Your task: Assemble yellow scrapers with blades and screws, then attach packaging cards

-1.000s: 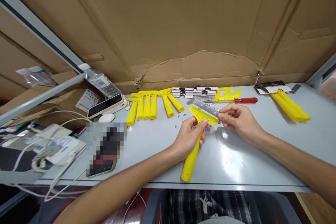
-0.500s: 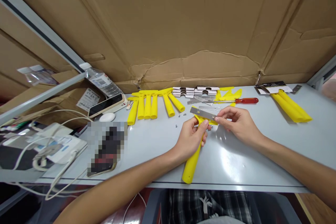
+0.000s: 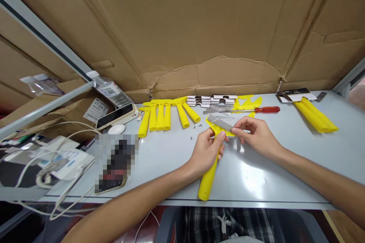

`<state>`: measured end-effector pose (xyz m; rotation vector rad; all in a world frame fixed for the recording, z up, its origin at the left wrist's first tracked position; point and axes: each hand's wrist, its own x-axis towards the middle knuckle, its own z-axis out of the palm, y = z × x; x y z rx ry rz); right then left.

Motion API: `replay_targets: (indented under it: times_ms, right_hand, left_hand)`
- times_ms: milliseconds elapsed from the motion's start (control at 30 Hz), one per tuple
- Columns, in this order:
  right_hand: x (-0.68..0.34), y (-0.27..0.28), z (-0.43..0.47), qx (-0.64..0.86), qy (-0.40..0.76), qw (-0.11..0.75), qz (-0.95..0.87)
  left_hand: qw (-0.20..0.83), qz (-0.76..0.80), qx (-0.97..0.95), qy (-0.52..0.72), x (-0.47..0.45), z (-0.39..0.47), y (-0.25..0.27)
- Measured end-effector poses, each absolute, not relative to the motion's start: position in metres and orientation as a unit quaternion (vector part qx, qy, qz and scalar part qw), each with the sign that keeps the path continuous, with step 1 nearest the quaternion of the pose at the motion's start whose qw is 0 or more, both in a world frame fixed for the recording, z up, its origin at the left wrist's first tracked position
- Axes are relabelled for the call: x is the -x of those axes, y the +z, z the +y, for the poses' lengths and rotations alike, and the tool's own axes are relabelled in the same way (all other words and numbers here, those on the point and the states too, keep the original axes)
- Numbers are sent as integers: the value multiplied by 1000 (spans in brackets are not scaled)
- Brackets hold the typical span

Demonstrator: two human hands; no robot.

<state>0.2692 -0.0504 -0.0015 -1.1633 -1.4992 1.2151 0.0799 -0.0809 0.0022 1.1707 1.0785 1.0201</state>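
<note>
Far left of both hands: cardboard box [image 3: 82, 97], inside too dim to read; clear bottle [image 3: 110, 90] beside it, fill unclear. Left hand [image 3: 205, 150] wraps a yellow scraper handle [image 3: 207, 182] just under its wide head; right hand [image 3: 253, 133] pinches one end of a metal blade [image 3: 221, 122] laid along that head. Loose screws [image 3: 191, 138] just beyond left hand; farther out, row of yellow handles [image 3: 160, 115], stacked cards [image 3: 199, 101], red-handled screwdriver [image 3: 267, 109]. Well right of right hand, carded yellow scrapers [image 3: 315, 114]. Glossy grey tabletop [image 3: 171, 163] below, cardboard wall [image 3: 182, 34] behind
</note>
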Motion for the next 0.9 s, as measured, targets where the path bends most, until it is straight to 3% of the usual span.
replay_targets:
  times_ms: [167, 467, 900]
  right_hand:
    - [-269, 3, -53, 448, 548, 394, -587]
    - [-267, 2, -63, 447, 524, 402, -604]
    - [-266, 1, -63, 413, 580, 356, -605]
  left_hand:
    - [593, 450, -499, 443, -81, -82, 4]
    - [644, 467, -446, 410, -77, -79, 9]
    - [618, 484, -457, 418, -73, -75, 8]
